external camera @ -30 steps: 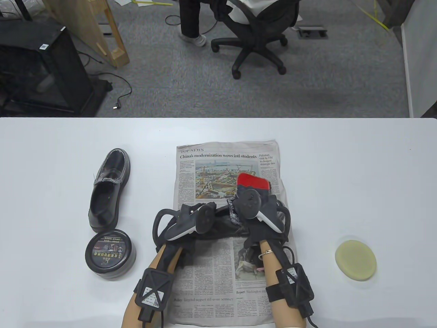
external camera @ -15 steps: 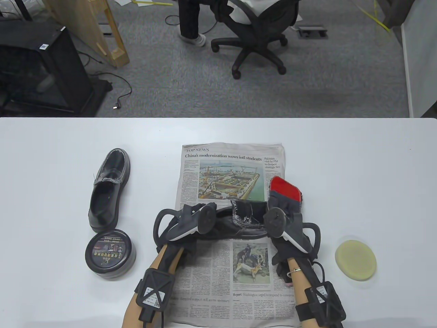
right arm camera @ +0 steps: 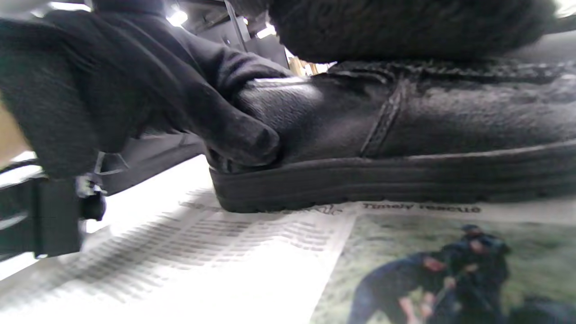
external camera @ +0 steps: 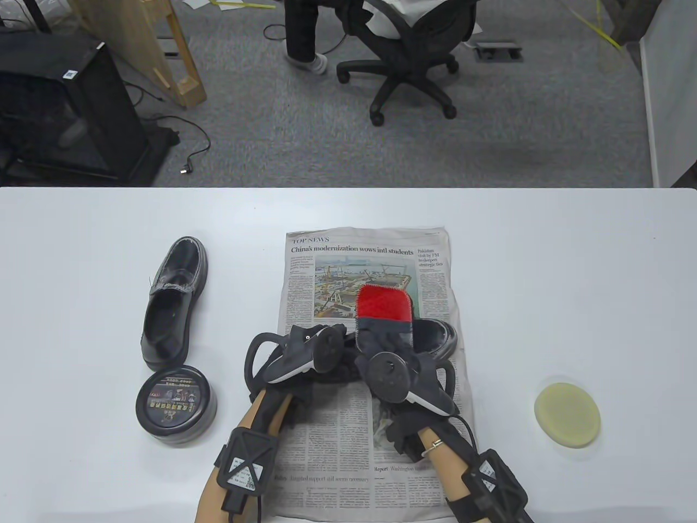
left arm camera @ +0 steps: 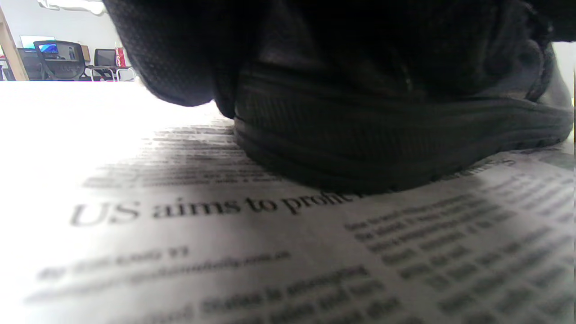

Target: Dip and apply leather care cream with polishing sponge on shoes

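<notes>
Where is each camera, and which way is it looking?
Table view: high above, looking down at the table; both hands, left hand and right hand, on a shoe.
Left wrist view: low on the newspaper, facing the shoe's sole; glove above.
Right wrist view: low, facing the shoe's side; gloved fingers touch it.
All show shoe and newspaper.

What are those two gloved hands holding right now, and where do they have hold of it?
The left hand grips the black leather shoe on the newspaper at its heel end. The right hand presses a red-and-black polishing sponge onto the shoe's top.
</notes>
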